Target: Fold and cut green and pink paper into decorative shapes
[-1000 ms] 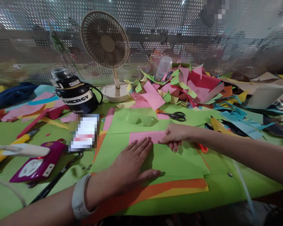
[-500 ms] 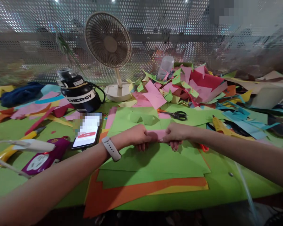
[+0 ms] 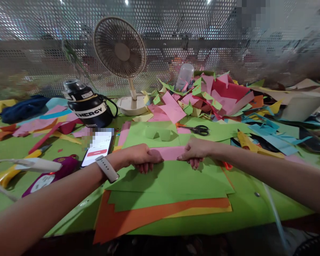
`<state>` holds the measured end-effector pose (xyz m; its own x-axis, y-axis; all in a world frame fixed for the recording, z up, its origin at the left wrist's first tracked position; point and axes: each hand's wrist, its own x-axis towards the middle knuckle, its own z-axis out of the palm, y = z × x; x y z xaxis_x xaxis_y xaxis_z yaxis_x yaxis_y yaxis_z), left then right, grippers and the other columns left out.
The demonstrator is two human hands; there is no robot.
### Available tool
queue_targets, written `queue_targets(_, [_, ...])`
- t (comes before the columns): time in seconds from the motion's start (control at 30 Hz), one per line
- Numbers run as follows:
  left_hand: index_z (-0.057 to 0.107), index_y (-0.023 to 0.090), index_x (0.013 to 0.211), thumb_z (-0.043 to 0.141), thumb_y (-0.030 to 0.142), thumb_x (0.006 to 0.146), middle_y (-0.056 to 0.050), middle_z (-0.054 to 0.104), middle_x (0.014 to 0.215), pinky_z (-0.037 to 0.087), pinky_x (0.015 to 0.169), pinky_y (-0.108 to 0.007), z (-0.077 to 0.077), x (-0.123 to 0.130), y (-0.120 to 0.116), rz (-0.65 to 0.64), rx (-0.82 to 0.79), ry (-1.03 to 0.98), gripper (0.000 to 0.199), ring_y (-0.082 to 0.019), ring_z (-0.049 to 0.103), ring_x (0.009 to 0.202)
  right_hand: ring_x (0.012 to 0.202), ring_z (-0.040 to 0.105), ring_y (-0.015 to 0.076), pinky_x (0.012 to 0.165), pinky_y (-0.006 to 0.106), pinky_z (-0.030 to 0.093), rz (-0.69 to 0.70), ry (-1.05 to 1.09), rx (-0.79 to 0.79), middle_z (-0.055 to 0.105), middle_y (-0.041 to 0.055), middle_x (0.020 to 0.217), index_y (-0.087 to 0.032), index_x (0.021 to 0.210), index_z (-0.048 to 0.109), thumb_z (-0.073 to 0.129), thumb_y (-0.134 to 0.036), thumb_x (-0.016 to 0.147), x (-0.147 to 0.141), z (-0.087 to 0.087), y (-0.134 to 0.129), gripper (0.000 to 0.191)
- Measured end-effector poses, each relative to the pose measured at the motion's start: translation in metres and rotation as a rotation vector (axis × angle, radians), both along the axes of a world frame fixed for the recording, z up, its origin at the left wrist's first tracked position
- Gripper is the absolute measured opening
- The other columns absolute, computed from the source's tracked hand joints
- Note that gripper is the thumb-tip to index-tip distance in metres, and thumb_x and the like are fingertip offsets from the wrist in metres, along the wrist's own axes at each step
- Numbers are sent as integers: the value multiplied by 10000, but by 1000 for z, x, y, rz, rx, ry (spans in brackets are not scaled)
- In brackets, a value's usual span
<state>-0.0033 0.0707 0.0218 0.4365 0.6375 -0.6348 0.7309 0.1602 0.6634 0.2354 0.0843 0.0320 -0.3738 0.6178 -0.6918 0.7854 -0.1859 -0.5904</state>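
Observation:
A pink paper strip [image 3: 170,153] is stretched between my two hands, above a stack of green sheets [image 3: 165,181]. My left hand [image 3: 145,158] pinches its left end, thumb on top and fingers curled below. The right end is pinched by my right hand [image 3: 194,153] in the same way. Just beyond the strip, a small green folded paper piece [image 3: 158,134] rests on a green sheet. Black-handled scissors [image 3: 200,130] lie behind my right hand. Orange paper [image 3: 122,220] sticks out from under the stack towards me.
A fan [image 3: 122,51], a black bottle [image 3: 88,110] and a phone [image 3: 99,145] stand or lie at the left. Paper scraps [image 3: 173,106] are heaped at the back. Yellow cutters [image 3: 245,140] are at the right, a purple object [image 3: 46,177] at the left.
My left hand has moved left along the pink strip, away from my right hand, so more of the strip shows between them. The view has shifted slightly.

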Motion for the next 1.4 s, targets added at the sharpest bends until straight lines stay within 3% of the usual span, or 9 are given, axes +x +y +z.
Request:
queue_targets(0.33, [597, 171, 481, 666, 729, 618, -22, 552, 418, 338, 482, -267, 7, -38, -10, 74, 25, 153, 578, -142, 492, 436, 412, 581, 65, 382, 169, 284, -10, -18, 48, 616, -13, 463, -132, 562, 571, 678, -359, 834, 1, 5, -7, 370])
queue_targets(0.6, [601, 183, 487, 672, 750, 583, -8, 526, 412, 399, 512, -293, 8, -45, -15, 96, 25, 148, 579, -140, 466, 428, 388, 557, 76, 342, 174, 234, -53, -51, 91, 615, 14, 449, -142, 484, 549, 740, -483, 724, 29, 3, -18, 459])
queue_targets(0.73, [587, 183, 478, 665, 743, 591, -18, 549, 403, 392, 488, -281, 14, -42, -16, 101, 60, 162, 577, -153, 511, 422, 373, 555, 95, 344, 188, 290, -77, -38, 108, 608, 13, 444, -163, 487, 529, 724, -537, 705, 42, 16, -30, 476])
queue_targets(0.83, [575, 184, 503, 578, 757, 677, -38, 592, 423, 408, 475, -282, 23, -30, -24, 141, 195, 207, 599, -192, 588, 443, 376, 560, 111, 368, 214, 364, -140, 57, 309, 641, 10, 511, -186, 564, 528, 676, -589, 722, 58, 36, -40, 458])
queue_targets(0.9, [614, 183, 592, 465, 745, 782, -53, 670, 528, 466, 519, -303, 26, -17, -36, 159, 434, 204, 612, -211, 640, 503, 407, 577, 118, 422, 236, 416, -201, 91, 510, 654, 11, 565, -192, 599, 530, 620, -590, 767, 72, 46, -47, 441])
queue_targets(1.0, [703, 211, 982, 341, 653, 909, -73, 754, 992, 525, 769, -374, 19, 4, -56, 8, 878, 165, 576, -261, 699, 880, 511, 616, 153, 500, 264, 425, -229, -94, 732, 657, 16, 620, -200, 655, 575, 564, -527, 814, 93, 47, -60, 364])
queue_targets(1.1, [474, 194, 1392, 357, 681, 894, -108, 454, 1462, 321, 1090, -498, -3, 19, -68, -298, 1082, 137, 706, -330, 420, 1333, 648, 629, 187, 564, 281, 406, -158, -359, 886, 671, 24, 713, -218, 731, 640, 550, -438, 828, 105, 39, -71, 257])
queue_targets(1.27, [135, 189, 1527, 340, 681, 904, -113, 203, 1559, 204, 1144, -520, -39, 23, -65, -482, 1127, 186, 820, -318, 205, 1430, 739, 627, 210, 597, 289, 393, -112, -502, 923, 679, 45, 854, -222, 855, 654, 529, -522, 843, 104, 28, -73, 326])
queue_targets(1.4, [3, 208, 1527, 335, 672, 911, -102, 175, 1564, 190, 1152, -506, -45, 20, -63, -513, 1136, 182, 839, -301, 200, 1433, 797, 627, 239, 609, 290, 394, -47, -500, 865, 681, 72, 919, -196, 931, 642, 582, -557, 808, 92, 17, -65, 386])
